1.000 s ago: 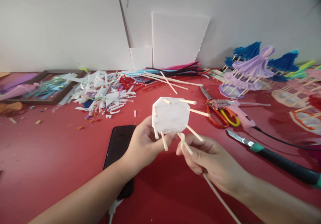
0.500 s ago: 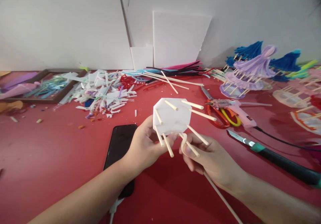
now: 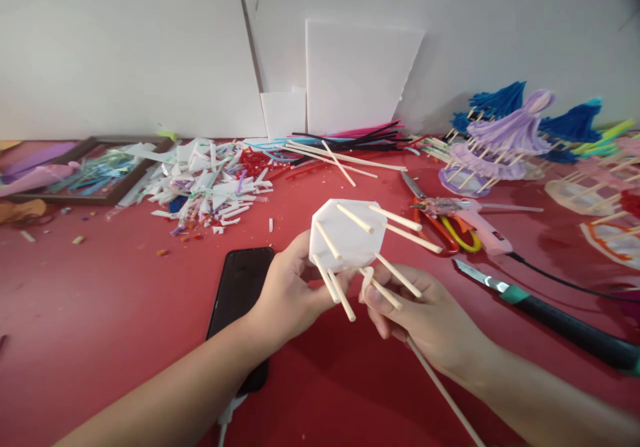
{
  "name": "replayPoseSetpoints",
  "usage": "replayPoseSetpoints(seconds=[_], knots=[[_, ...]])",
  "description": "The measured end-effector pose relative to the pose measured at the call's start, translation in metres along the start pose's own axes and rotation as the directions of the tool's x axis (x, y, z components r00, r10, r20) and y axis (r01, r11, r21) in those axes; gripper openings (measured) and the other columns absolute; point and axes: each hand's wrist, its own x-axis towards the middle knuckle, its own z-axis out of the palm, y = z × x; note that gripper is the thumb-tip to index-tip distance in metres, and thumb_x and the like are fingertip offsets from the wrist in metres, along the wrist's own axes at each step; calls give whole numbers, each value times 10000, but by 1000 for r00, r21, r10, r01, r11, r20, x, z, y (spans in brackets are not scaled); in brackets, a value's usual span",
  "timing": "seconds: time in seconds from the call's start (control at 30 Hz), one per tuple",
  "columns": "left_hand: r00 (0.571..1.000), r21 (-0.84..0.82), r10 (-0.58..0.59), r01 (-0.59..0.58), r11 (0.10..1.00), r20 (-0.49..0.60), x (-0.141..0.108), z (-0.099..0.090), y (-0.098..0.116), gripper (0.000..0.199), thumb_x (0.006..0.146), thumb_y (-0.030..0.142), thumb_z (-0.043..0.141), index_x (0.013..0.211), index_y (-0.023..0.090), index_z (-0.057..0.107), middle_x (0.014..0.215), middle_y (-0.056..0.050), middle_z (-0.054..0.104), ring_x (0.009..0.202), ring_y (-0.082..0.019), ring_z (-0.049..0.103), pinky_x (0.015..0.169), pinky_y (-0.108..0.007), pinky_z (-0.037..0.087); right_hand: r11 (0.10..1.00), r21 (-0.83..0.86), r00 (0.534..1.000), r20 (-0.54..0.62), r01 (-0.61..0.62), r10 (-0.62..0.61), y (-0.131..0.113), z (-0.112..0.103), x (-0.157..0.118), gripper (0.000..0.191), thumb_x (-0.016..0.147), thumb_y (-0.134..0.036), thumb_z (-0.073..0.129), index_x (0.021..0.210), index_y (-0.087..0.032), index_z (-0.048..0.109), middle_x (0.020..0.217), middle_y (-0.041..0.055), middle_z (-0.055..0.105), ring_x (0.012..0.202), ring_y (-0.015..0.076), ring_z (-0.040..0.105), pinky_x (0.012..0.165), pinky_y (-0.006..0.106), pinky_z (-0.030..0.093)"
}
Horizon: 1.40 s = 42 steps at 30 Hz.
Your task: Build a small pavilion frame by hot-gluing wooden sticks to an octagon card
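White board (image 3: 350, 237) in closed left hand (image 3: 290, 290); right hand (image 3: 415, 310) pinching cream strip (image 3: 368, 281); phone (image 3: 239, 283) beneath left forearm (image 3: 170, 380); knife (image 3: 555, 321) rightward.

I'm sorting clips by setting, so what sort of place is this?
Probably a craft worktable: a glue gun and a craft knife lie on the red tabletop, near a heap of white scraps.

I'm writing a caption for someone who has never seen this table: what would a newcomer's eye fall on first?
Probably the white board bristling with pale sticks, front and centre, held by the left hand while the right hand pinches a cream strip beside it. Next, perhaps, the lilac tent-like model at the back right, then the heap of white scraps at the back left.
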Motion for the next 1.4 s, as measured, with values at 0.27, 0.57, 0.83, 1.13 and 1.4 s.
replayPoseSetpoints(seconds=[0.27,0.57,0.83,1.13,1.4], knots=[[995,-35,-74,72,997,-61,1,0,0,194,740,198,682,898,173,572,735,-11,674,645,-140,649,576,-225,527,973,-206,994,-28,102,-110,1,0,-5,239,870,-422,533,783,-200,545,547,-46,481,467,70,446,435,203,345],[982,-121,-131,115,986,-133,3,2,-1,271,779,254,665,1016,169,565,906,-61,704,801,-174,680,743,-281,552,842,-510,920,-219,177,-325,5,0,-8,186,817,-387,603,817,-201,609,597,-1,572,503,107,509,461,232,413],[974,168,-103,138,976,-202,-2,-6,-13,143,794,181,602,934,164,625,881,-54,712,791,-200,670,701,-296,526,814,-572,927,-246,96,-283,3,3,-10,213,788,-390,635,680,-207,614,550,1,615,487,126,568,465,235,456],[874,-450,-426,291,844,-233,13,-6,-12,225,730,290,716,881,134,657,818,-40,717,679,-113,662,720,-258,554,597,-793,934,-113,121,-339,-9,-17,0,345,841,-267,476,529,-213,340,466,-39,336,425,90,317,424,257,240],[878,-457,-467,459,762,102,10,-4,-11,230,737,220,717,931,119,645,858,-62,724,714,-115,672,697,-225,539,223,-920,725,88,322,-683,0,-18,6,196,866,-213,561,1062,-202,575,707,14,657,596,119,586,586,237,458]])
